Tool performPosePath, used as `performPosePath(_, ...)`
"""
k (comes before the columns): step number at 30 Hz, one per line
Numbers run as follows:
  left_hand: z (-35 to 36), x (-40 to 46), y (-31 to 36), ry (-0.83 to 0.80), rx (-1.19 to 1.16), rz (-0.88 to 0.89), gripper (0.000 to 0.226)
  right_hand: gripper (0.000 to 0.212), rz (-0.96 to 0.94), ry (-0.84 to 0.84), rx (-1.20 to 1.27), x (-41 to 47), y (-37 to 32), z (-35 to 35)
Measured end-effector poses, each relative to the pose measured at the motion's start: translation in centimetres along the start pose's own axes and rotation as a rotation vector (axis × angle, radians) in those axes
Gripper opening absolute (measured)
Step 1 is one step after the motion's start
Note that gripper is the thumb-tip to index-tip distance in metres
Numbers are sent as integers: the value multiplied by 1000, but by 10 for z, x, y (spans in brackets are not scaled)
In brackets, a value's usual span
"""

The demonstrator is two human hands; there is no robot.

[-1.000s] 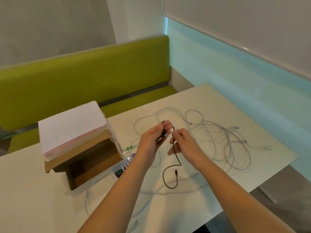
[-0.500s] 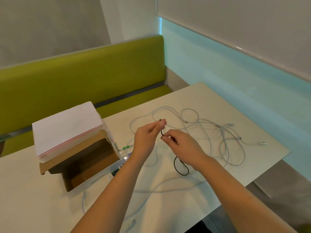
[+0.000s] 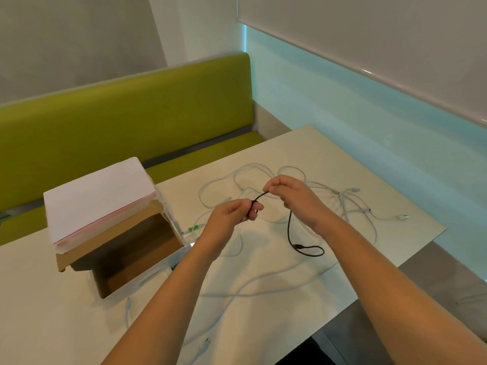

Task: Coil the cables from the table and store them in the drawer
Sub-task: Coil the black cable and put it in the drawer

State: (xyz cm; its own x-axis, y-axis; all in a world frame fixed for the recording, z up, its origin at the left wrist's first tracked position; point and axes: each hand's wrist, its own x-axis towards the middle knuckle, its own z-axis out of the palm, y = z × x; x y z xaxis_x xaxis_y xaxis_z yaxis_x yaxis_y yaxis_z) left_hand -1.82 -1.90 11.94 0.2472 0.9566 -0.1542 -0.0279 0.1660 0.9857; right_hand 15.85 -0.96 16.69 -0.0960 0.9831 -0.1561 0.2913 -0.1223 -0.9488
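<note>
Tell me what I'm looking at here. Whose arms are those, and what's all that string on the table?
No machine here: a person wears a camera on their head, so you see their own arms reaching forward. The left hand and right hand both pinch a thin black cable; its loose end hangs down and curls on the table. The "string" is white cables, tangled beyond the hands. To the left stands a cardboard drawer box, pulled open, with a stack of paper on top. Behind is a green bench.
</note>
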Motion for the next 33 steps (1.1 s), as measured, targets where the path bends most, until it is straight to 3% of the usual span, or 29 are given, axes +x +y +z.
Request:
performPosePath(4, 5, -2, 11, -31, -313, -94, 34, 13, -96, 80, -80, -2, 15, 9)
performPosePath(9, 6, -5, 15, -22, -370, -147, 43, 24, -182, 76, -139, -11, 24, 22)
performPosePath(13, 5, -4, 14, -17, -480, -184, 36, 24, -138, 86, -182, -10, 30, 27)
performPosePath(17, 8, 1, 12, 76, -568, -150, 30, 37, -124, 0, -358, -11, 34, 37)
performPosePath(19, 8, 4, 11, 134, -543, -101, 29, 33, -86, -32, -456, -14, 36, 41)
performPosePath(23, 8, 7, 8, 253, -364, -29, 29, 29, -83, -1, -547, -20, 36, 41)
performPosePath(26, 10, 6, 5, 302, -51, 45, 24, 36, -84, 1, -610, -22, 28, 36)
performPosePath(29, 9, 2, 0, 233, 317, 156, 19, 35, -57, 7, -592, -22, 21, 29)
performPosePath(33, 2, 1, -3, 98, 562, 237, 20, 23, -51, -23, -508, -20, 15, 18)
